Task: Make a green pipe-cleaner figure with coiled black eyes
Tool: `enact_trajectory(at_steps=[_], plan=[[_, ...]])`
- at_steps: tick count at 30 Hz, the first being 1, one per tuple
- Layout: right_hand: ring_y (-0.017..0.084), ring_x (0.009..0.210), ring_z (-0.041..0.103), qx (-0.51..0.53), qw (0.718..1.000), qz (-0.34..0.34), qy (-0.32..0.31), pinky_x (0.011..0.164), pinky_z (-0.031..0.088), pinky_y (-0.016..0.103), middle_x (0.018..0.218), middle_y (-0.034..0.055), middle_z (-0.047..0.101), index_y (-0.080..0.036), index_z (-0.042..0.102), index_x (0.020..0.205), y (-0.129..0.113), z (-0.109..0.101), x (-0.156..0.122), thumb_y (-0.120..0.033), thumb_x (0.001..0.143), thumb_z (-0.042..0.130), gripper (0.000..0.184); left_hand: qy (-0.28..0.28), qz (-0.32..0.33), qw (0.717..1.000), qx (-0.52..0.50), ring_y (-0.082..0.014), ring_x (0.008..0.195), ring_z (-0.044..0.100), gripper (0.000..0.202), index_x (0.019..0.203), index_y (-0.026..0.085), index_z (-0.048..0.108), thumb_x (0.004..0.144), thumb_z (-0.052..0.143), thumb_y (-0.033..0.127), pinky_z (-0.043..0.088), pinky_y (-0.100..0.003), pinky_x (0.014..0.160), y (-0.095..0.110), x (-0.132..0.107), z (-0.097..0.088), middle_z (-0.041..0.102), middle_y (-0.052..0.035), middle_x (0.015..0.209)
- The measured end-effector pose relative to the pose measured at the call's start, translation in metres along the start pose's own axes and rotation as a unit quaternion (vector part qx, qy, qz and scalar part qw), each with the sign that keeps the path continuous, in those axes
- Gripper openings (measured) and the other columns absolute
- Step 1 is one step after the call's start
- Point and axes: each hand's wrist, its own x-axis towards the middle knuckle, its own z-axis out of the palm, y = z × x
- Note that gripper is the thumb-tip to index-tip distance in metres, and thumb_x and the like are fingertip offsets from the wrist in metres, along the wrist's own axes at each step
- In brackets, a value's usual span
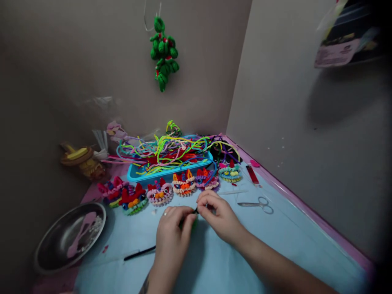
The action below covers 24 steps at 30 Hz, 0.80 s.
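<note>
Both the left hand (173,228) and right hand (219,213) pinch one black strip (196,211) near centre, fingertips closed, partly hiding it; a green bit (193,224) beneath is hard to make out. Six toy heads (184,185) sit before one far tray (153,174).

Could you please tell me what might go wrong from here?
The dark piece between the left hand and the right hand is mostly covered by fingers, so it might slip from their grip unnoticed. The scissors lie near the right forearm and could be nudged. Loose strands overhang the rim of the blue tray, so one might snag.
</note>
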Motion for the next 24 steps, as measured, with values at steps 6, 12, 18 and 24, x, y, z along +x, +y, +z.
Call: enact_trajectory(at_steps=[6,12,18,24], plan=[[0.012,0.067,0.045,0.149,0.984,0.054,0.077,0.059,0.036,0.024,0.076,0.0001,0.048,-0.018,0.051,0.067,0.009,0.014,-0.009,-0.029,0.082,0.058,0.020,0.004,0.026,1.000,0.004,-0.0175,0.070,0.058,0.011,0.079,0.019,0.064,0.085,0.055,0.021,0.043,-0.029,0.063,0.007,-0.005,0.006,0.066,-0.0025,0.071],[0.005,0.046,0.027,0.371,0.900,0.191,0.128,0.043,0.019,0.020,0.061,-0.0055,0.042,-0.017,0.053,0.069,-0.001,0.025,-0.013,-0.042,0.065,0.074,0.033,0.023,0.021,1.000,0.002,-0.0180,0.070,0.058,0.013,0.078,0.019,0.064,0.086,0.053,0.020,0.043,-0.030,0.063,0.018,-0.009,0.017,0.066,-0.0028,0.071],[0.006,0.046,0.032,0.370,0.899,0.226,0.067,0.042,0.020,0.020,0.054,-0.0048,0.044,-0.015,0.064,0.081,-0.001,0.011,-0.011,-0.044,0.065,0.075,0.035,0.036,-0.039,0.998,-0.037,-0.0179,0.071,0.061,0.015,0.077,0.018,0.065,0.085,0.054,0.025,0.047,-0.030,0.065,0.015,-0.007,0.011,0.066,-0.0034,0.072],[0.012,0.063,0.047,0.162,0.980,0.112,0.023,0.058,0.036,0.025,0.072,0.0006,0.055,-0.017,0.068,0.074,-0.003,-0.001,-0.010,-0.037,0.074,0.069,0.020,0.011,-0.065,0.996,-0.059,-0.0177,0.069,0.062,0.015,0.075,0.019,0.066,0.084,0.054,0.024,0.048,-0.028,0.062,0.011,-0.006,0.008,0.067,-0.0032,0.071]])
